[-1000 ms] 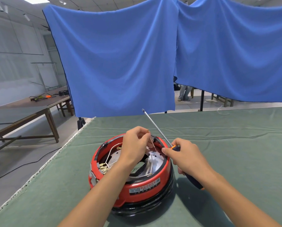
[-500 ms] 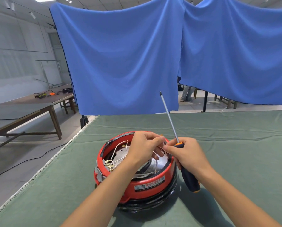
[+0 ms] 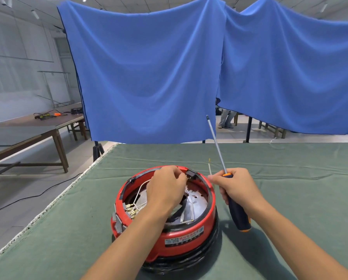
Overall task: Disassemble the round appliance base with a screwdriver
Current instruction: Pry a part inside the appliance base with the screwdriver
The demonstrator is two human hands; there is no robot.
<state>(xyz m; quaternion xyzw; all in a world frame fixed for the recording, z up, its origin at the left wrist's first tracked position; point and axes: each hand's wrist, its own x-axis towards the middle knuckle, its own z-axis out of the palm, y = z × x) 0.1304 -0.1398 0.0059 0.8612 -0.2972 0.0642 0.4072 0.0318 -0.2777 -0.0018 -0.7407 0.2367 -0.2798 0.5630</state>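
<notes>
The round red appliance base [image 3: 181,241] with a black bottom ring sits open-side up on the green table cover [image 3: 290,195]. Inside it show a metal plate, white wires and brass terminals. My left hand [image 3: 165,190] reaches into the base and pinches a thin wire near the far rim. To the right of the base, my right hand [image 3: 235,186] grips the screwdriver [image 3: 237,215] by its dark blue and orange handle. Its shaft points up and away, clear of the base, and the same hand's fingertips pinch a thin white wire.
Blue cloths [image 3: 148,73] hang behind the table. A brown wooden table [image 3: 27,130] with cables stands at the left across a bare floor. A person's legs [image 3: 225,118] show beneath the cloth. The table's left edge [image 3: 48,207] runs close to the base.
My right hand has drawn away from the base to the right, taking the screwdriver and a thin white wire with it. My left hand stays inside the base near the far rim.
</notes>
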